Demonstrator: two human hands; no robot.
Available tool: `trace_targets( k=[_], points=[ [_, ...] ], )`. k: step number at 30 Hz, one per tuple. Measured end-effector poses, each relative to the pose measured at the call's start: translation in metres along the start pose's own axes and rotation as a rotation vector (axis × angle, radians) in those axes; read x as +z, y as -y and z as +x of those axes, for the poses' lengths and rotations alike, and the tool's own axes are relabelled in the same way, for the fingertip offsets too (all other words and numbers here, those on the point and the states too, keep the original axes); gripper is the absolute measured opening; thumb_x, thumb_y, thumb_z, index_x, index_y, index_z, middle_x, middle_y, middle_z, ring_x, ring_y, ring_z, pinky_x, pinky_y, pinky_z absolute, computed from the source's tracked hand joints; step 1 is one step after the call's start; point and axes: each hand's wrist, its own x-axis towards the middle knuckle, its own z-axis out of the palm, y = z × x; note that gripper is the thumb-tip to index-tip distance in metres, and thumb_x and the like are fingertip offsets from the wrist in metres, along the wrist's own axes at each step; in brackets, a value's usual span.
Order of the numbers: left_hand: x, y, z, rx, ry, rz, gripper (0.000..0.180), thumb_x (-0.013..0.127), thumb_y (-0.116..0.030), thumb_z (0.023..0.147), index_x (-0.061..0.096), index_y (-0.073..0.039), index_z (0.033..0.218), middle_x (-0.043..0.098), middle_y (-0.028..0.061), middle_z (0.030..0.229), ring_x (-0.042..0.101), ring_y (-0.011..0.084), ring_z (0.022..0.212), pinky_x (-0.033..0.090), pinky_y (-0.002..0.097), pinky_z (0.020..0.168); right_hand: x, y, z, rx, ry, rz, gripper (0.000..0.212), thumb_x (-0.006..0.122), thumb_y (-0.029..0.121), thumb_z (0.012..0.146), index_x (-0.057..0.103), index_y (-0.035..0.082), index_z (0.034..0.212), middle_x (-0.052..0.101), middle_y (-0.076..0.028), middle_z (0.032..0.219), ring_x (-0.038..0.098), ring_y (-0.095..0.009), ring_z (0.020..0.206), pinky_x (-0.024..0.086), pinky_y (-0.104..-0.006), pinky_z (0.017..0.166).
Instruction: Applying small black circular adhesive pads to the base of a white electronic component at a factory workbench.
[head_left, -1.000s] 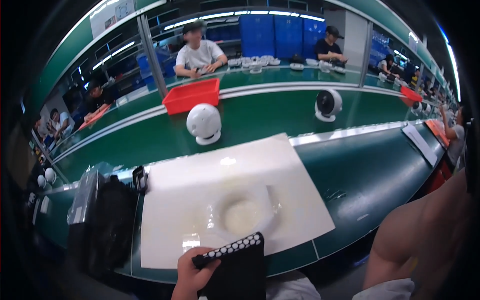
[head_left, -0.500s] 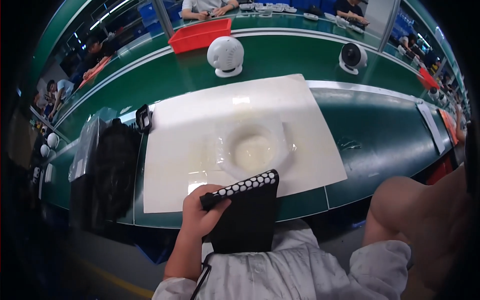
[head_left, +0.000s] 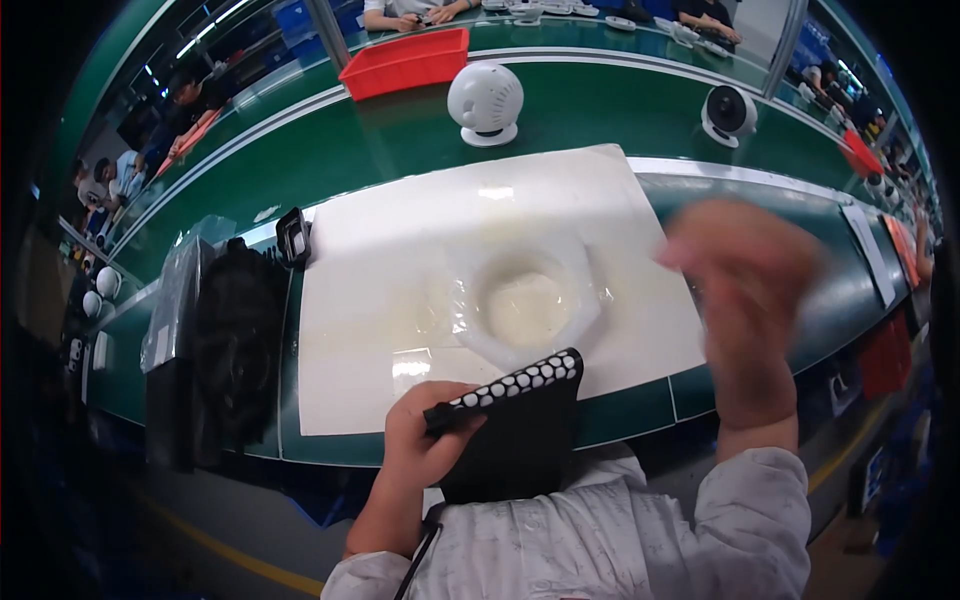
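In front of my body, my left hand (head_left: 432, 428) is closed on the near-left edge of a black flat panel (head_left: 525, 440) with a strip of white dots along its top. The panel stands tilted at the near edge of the table. Beyond it, a white hexagonal holder (head_left: 577, 325) with a round hollow is fixed with clear tape on a cream-coloured board (head_left: 370, 300). My right hand (head_left: 750, 265) is raised over the board's right edge, smeared by motion. Its fingers cannot be made out, nor whether it holds anything.
A black bag (head_left: 240, 340) and a plastic-wrapped dark box (head_left: 172, 340) lie at the left, near a small black frame (head_left: 293, 238). On the green belt stand a round white device (head_left: 486, 100) and another with a black front (head_left: 728, 110). Behind are a red bin (head_left: 405, 68) and co-workers.
My right hand has swung in from the far right to above the board's right edge. The round white devices have shifted right relative to the red bin. My left hand keeps its grip.
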Motion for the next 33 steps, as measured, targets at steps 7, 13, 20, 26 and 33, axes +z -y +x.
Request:
trace_targets(
  k=[7,13,20,26,33],
  points=[
    [0.003,-0.008,0.007,0.002,0.036,-0.022,0.027,0.067,0.002,0.063,0.060,-0.003,0.089,0.060,0.0096,0.079,0.058,0.0208,0.069,0.044,0.0268,0.061,0.043,-0.191,0.009,0.536,0.582,-0.210,0.031,0.049,0.019,0.083,0.051,0.004,0.110,0.049,-0.011,0.117,0.047,-0.023,0.105,0.038,-0.0300,0.087],
    [-0.002,-0.005,0.008,-0.039,0.060,-0.090,0.028,0.067,0.001,0.063,0.060,-0.005,0.089,0.061,0.0099,0.080,0.058,0.0203,0.068,0.045,0.0267,0.060,0.107,-0.286,0.017,0.611,0.628,-0.693,0.052,0.044,0.040,0.083,0.037,0.007,0.123,0.038,-0.016,0.126,0.034,-0.027,0.117,0.024,-0.0370,0.096],
    [-0.005,-0.006,0.008,-0.027,0.072,-0.074,0.027,0.067,0.000,0.063,0.060,-0.004,0.089,0.060,0.0097,0.078,0.058,0.0208,0.067,0.044,0.0265,0.059,0.096,-0.276,0.019,0.257,0.163,-0.909,0.019,0.056,0.017,0.076,0.058,0.008,0.093,0.057,-0.009,0.082,0.053,-0.025,0.084,0.040,-0.0357,0.073],
    [-0.004,-0.001,0.006,0.048,0.023,-0.077,0.029,0.068,0.002,0.061,0.060,-0.003,0.088,0.060,0.0108,0.076,0.057,0.0209,0.065,0.044,0.0266,0.058,0.047,-0.161,0.017,0.399,-0.235,-0.174,0.022,0.054,0.026,0.082,0.055,0.004,0.086,0.057,-0.007,0.068,0.052,-0.015,0.051,0.040,-0.0246,0.044],
    [-0.003,-0.007,0.008,0.131,-0.019,-0.160,0.017,0.067,0.005,0.062,0.059,0.001,0.076,0.057,0.0093,0.069,0.054,0.0176,0.059,0.041,0.0251,0.054,0.039,-0.044,-0.031,0.927,-0.078,0.465,0.028,0.045,0.028,0.087,0.047,0.002,0.097,0.053,-0.003,0.068,0.050,-0.007,0.051,0.038,-0.0188,0.040]
  ],
)
